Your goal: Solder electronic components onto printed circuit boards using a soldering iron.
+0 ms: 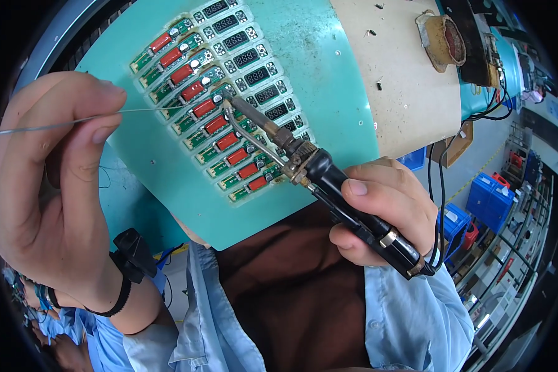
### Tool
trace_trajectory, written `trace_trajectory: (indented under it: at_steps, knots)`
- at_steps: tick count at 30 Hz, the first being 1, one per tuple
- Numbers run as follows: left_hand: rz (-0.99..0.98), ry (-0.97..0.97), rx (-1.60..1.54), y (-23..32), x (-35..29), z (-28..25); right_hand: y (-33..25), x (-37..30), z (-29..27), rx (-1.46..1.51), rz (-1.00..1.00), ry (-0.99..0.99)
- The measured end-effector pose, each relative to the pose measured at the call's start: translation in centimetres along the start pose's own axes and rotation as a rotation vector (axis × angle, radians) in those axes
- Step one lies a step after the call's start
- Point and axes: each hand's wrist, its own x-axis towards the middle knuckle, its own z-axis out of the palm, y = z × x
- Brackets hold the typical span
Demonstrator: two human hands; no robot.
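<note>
My right hand [387,208] is wrapped round the black handle of a soldering iron [328,177]. A thin metal feed tube runs beside its shaft, and the tip meets one of the boards near the middle of a row. Between thumb and forefinger, my left hand [59,158] pinches a thin solder wire [146,110], whose far end reaches toward the same board. The small green circuit boards [193,92] sit in a slanting row on a turquoise sheet [316,68]. Each carries a red component and a small round capacitor; black digit displays [246,57] line up beside them.
A cream panel [409,118] at the right bears a few tiny loose parts. Behind it stands a brown roll-like holder [443,43] on a dark bracket. Black cables [441,180] hang from the iron. Blue bins [490,199] and shelving are farther right; another person's sleeve [102,341] shows lower left.
</note>
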Motion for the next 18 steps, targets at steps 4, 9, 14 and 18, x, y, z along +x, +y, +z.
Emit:
trace_trajectory:
  at_steps: [4,9,14,18]
  knots:
    - [-0.115,-0.003,-0.219,0.0,-0.3,-0.5,0.0,-0.6,-0.3,0.057,-0.042,0.069]
    - [-0.088,0.046,-0.296,-0.5,-0.7,0.0,-0.1,-1.0,-0.6,0.041,-0.033,0.064]
    - [0.154,0.152,-0.090,-0.7,-0.8,1.1,-0.2,-1.3,-0.7,0.042,-0.028,0.020]
    - [0.119,0.191,-0.105,-0.6,-1.0,1.5,-0.1,-1.3,-0.6,0.042,-0.022,0.018]
